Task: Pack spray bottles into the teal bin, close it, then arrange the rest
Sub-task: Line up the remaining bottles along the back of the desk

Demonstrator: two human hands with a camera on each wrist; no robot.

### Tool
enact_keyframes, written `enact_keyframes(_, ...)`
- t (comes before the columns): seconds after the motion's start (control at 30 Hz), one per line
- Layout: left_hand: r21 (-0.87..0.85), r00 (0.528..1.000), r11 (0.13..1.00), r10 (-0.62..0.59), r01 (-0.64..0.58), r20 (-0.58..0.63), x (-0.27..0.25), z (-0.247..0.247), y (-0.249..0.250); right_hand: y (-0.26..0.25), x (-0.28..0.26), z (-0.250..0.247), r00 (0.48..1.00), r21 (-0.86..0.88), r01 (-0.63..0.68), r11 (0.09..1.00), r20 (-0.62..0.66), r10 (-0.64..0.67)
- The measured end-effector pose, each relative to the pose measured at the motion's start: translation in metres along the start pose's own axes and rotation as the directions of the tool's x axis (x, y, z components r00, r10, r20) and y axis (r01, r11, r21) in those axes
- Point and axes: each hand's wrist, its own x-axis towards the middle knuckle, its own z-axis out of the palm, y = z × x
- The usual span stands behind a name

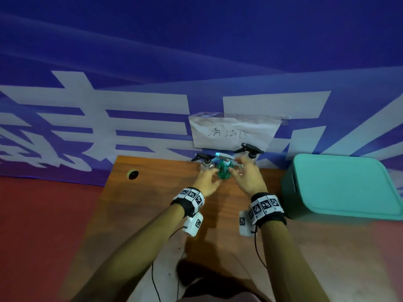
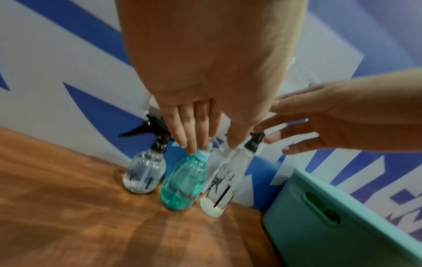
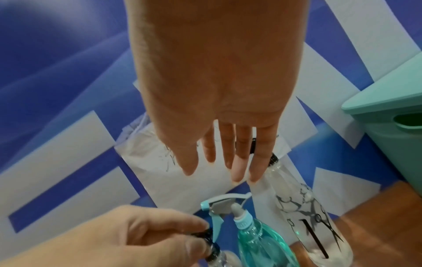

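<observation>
Three spray bottles stand in a row at the table's back edge against the banner: a small round clear bottle (image 1: pixel 206 165) (image 2: pixel 145 173) with a black trigger, a teal bottle (image 1: pixel 224 171) (image 2: pixel 182 182) (image 3: pixel 258 240), and a tall clear bottle (image 1: pixel 250 153) (image 2: pixel 223 180) (image 3: pixel 306 216) printed with scissors. My left hand (image 1: pixel 212 177) (image 2: pixel 212 146) reaches over the teal bottle's head with its fingers straight, and no grip shows. Fingers spread, my right hand (image 1: pixel 242 168) (image 3: pixel 212 173) hovers by the tall bottle's neck and holds nothing. The teal bin (image 1: pixel 340 186) (image 2: pixel 319 225) sits at the right with its lid on.
The wooden table (image 1: pixel 152 203) has a round cable hole (image 1: pixel 133 174) at its back left. A handwritten paper sign (image 1: pixel 233 131) is taped to the blue banner behind the bottles. Red floor lies left of the table. Cables hang from both wrist bands.
</observation>
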Motion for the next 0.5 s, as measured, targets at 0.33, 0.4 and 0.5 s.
enact_keyframes(0.33, -0.138, 0.989, 0.979, -0.148, 0.148, 0.010, 0.086, 0.048, -0.029, 0.031, 0.063, 0.038, 0.994, -0.192, -0.047, 0.980, 0.091, 0.065)
enact_keyframes(0.4, -0.169, 0.987, 0.974, -0.159, 0.152, -0.033, 0.097, 0.058, -0.036, 0.034, 0.077, 0.042, 0.987, -0.225, -0.047, 0.973, 0.137, 0.079)
enact_keyframes(0.5, -0.230, 0.984, 0.966, -0.145, 0.117, -0.108, 0.109, 0.064, -0.042, 0.040, 0.095, 0.048, 0.971, -0.280, -0.046, 0.959, 0.211, 0.108)
